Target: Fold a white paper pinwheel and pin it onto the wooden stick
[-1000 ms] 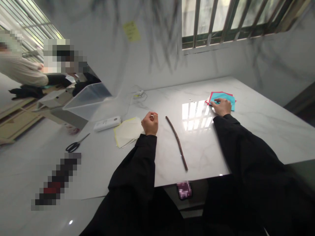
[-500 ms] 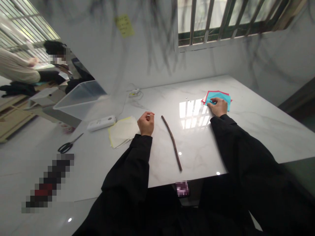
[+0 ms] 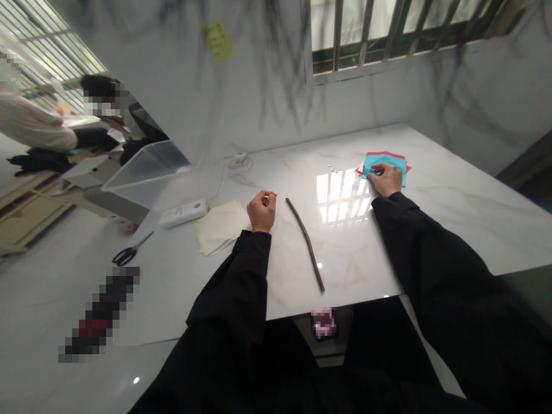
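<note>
My right hand is over a small stack of coloured paper at the far right of the table. Its thumb and forefinger pinch near the left edge of the top blue paper. Red sheets stick out from beneath. In the middle, my left hand is curled into a loose fist above the table; what it holds, if anything, is hidden. Just right of it lies a thin brown stick. Cream and yellow sheets are spread to its left.
A white power bank-like device, black-handled scissors and a blurred-out dark item lie to the left. Behind them stands a clear plastic bin. Tiny bits dot the white table. Other people sit at the far left.
The camera view has shifted slightly, so the whole table appears a little higher and further right. Both hands keep nearly the same places beside the stick and on the blue paper.
</note>
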The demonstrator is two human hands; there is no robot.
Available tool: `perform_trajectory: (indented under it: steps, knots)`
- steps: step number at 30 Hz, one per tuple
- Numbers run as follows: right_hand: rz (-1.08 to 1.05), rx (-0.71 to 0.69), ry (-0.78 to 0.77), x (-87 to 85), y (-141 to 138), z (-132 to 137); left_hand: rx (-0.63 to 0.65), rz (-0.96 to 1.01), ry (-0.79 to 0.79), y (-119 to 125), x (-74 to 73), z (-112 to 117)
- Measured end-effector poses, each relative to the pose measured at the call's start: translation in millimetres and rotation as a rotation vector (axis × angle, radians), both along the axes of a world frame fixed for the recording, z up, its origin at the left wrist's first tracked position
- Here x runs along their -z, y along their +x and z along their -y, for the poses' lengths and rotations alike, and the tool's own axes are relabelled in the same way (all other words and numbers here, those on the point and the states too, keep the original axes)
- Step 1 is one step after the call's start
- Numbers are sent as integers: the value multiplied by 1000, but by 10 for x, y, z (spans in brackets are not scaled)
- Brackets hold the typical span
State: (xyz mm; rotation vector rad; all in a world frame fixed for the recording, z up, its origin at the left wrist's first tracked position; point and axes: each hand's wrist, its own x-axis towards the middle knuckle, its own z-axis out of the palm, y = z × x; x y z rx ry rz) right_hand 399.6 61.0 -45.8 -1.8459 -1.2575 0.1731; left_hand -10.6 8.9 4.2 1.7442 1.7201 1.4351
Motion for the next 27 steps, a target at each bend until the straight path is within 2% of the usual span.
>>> perform_trajectory:
  steps: [7, 15, 21, 27]
  knots:
    - [56, -8, -43, -18, 3, -4, 44, 20, 51, -35, 52, -26]
    - [109, -61, -63, -43, 11, 45, 58, 21, 25, 0, 27, -16]
    - [59, -74, -17, -24, 40, 30, 76, 6, 16, 37, 38, -29]
    - [-37, -8, 93, -56, 39, 31, 91, -13, 5, 82, 51, -12]
